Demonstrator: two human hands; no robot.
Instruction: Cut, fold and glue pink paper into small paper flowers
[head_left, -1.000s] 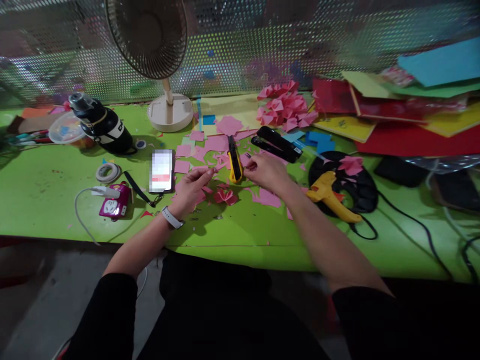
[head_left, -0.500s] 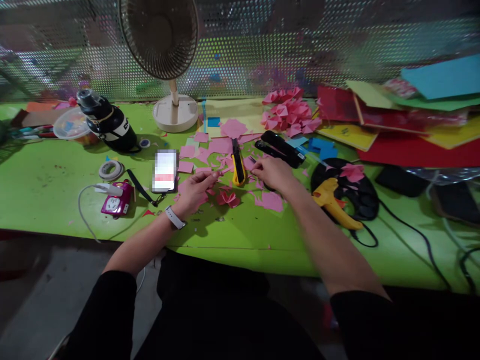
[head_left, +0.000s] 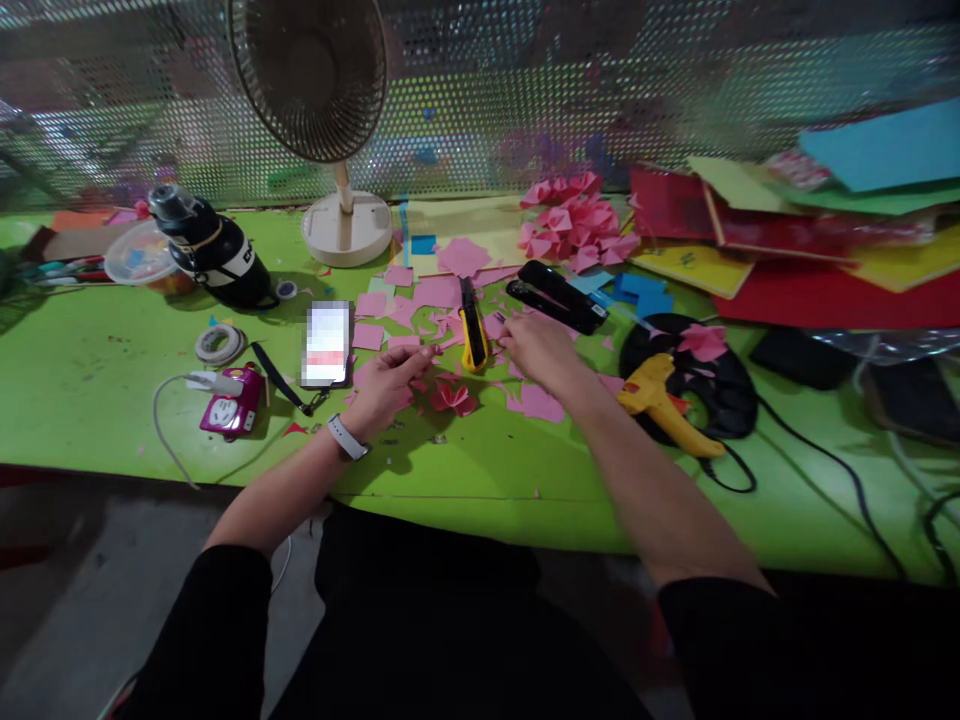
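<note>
My left hand (head_left: 390,385), with a white band on its wrist, is closed in a pinch above pink paper scraps. Anything between its fingertips is too small to make out. Across from it, my right hand (head_left: 536,345) has its fingers closed, and a small dark tip shows at them; the rest is hidden. Between the hands lies a yellow and black utility knife (head_left: 473,330). A folded pink paper flower (head_left: 454,398) sits just in front of the knife. Pink paper squares (head_left: 437,292) and cut bits spread around both hands. Beyond my right hand rests a black stapler (head_left: 559,297).
A phone (head_left: 328,345), tape roll (head_left: 219,344), purple power adapter (head_left: 232,405) and black bottle (head_left: 217,255) are on the left. A fan (head_left: 345,230) stands behind. On the right are pink folded flowers (head_left: 574,225), a yellow glue gun (head_left: 667,405) on a black tray (head_left: 731,390), and coloured sheets (head_left: 810,295).
The view has shifted slightly. My right hand has turned a little, its fingers still closed near the knife. My left hand keeps almost the same pinch and place.
</note>
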